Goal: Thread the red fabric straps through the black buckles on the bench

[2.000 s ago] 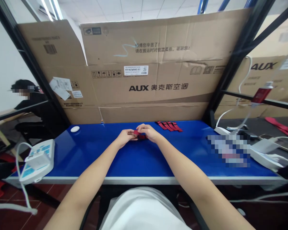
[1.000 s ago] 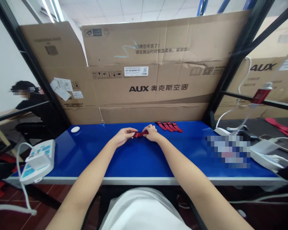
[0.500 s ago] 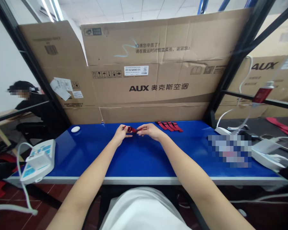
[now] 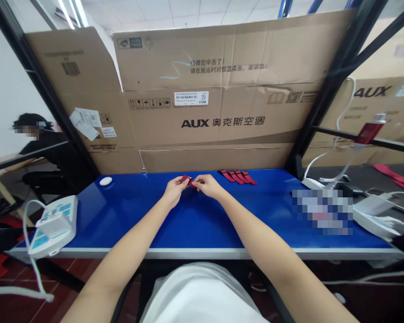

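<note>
Over the far middle of the blue table (image 4: 195, 224), both my hands grip one small red and black strap (image 4: 186, 180). My left hand (image 4: 173, 190) is closed on its left end, thumb on top. The fingertips of my right hand (image 4: 207, 185) pinch its right end. Most of the strap is covered by my fingers, so its exact shape is hard to make out. Several similar red and black straps (image 4: 239, 176) lie in an overlapping row on the table, to the right of my right hand.
Upright cardboard (image 4: 202, 134) borders the table's back. A power strip (image 4: 55, 224) with a plugged-in adapter sits at the left edge, near a white round object (image 4: 105, 181). Another power strip (image 4: 373, 220) and cables are at right. A person (image 4: 50, 148) sits far left.
My hands have drawn closer together, the left one moving right. The strap between them has been turned or folded and shows more red now. The row of straps has stayed put.
</note>
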`<action>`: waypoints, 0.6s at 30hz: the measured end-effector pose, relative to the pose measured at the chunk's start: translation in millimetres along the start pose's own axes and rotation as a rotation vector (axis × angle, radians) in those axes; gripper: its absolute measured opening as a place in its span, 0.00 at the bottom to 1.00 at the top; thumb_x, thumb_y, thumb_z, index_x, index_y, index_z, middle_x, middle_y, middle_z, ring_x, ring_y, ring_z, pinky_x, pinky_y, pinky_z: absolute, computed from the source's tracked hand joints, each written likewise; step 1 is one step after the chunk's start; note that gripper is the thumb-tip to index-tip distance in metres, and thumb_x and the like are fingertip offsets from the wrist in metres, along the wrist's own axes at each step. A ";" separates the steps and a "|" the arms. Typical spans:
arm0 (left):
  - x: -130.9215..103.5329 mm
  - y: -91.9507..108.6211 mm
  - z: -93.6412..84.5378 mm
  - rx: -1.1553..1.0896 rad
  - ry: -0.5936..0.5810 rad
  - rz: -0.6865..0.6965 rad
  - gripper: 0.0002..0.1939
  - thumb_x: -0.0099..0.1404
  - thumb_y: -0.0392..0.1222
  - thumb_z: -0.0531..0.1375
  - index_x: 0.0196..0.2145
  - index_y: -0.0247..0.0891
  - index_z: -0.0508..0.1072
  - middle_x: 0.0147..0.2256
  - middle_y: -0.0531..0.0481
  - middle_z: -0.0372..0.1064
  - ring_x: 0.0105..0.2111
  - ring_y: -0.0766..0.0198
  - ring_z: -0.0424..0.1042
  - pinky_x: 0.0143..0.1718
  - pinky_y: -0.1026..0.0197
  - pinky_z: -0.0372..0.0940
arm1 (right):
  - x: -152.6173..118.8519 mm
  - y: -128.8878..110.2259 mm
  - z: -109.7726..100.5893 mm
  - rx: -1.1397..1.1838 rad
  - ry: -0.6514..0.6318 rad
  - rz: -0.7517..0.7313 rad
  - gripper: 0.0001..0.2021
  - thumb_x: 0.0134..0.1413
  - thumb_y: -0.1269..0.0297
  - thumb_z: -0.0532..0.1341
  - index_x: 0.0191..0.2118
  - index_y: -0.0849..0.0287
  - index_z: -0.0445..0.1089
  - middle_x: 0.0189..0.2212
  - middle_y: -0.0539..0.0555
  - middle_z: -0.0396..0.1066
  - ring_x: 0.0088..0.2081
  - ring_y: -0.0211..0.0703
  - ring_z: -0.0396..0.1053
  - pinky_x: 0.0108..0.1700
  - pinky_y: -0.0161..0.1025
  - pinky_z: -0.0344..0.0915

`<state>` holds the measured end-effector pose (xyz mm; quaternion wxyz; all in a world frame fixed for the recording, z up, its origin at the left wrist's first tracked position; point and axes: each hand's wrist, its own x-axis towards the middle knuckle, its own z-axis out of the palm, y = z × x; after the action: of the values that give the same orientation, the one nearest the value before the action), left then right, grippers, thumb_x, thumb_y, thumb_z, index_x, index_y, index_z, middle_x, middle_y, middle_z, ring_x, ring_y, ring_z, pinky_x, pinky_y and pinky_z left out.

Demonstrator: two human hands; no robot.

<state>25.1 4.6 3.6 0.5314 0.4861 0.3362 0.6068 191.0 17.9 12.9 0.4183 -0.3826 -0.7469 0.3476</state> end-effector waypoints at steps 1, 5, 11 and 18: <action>-0.1 -1.0 -0.1 0.016 -0.002 0.002 0.18 0.46 0.44 0.73 0.34 0.32 0.77 0.35 0.44 0.76 0.38 0.60 0.74 0.50 0.53 0.65 | -0.4 -0.1 -0.7 -0.026 0.004 -0.013 0.09 0.52 0.61 0.60 0.27 0.61 0.71 0.18 0.49 0.69 0.21 0.36 0.64 0.26 0.33 0.58; -1.2 -4.7 -0.7 0.075 -0.017 0.002 0.19 0.47 0.44 0.72 0.36 0.32 0.79 0.37 0.43 0.77 0.40 0.58 0.74 0.52 0.53 0.63 | -2.0 -1.0 -3.5 -0.096 -0.020 -0.054 0.10 0.51 0.61 0.59 0.25 0.61 0.70 0.19 0.48 0.68 0.22 0.35 0.61 0.26 0.33 0.55; -5.0 -4.9 4.8 -0.033 -0.092 -0.094 0.16 0.50 0.43 0.71 0.35 0.32 0.79 0.37 0.43 0.77 0.40 0.58 0.75 0.52 0.52 0.64 | 0.9 -1.7 -1.6 -0.178 0.114 -0.148 0.12 0.51 0.58 0.62 0.22 0.60 0.69 0.22 0.50 0.67 0.28 0.38 0.63 0.34 0.36 0.59; 2.6 -1.4 3.2 -0.064 0.075 -0.063 0.12 0.50 0.39 0.71 0.32 0.30 0.78 0.35 0.42 0.77 0.39 0.60 0.75 0.51 0.54 0.64 | 4.0 3.0 3.6 0.002 0.073 -0.052 0.04 0.50 0.66 0.61 0.29 0.60 0.70 0.28 0.52 0.72 0.31 0.39 0.69 0.38 0.37 0.65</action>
<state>28.7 7.0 3.9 0.5527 0.4350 0.3516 0.6178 187.2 22.1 10.4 0.4544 -0.3748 -0.7406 0.3232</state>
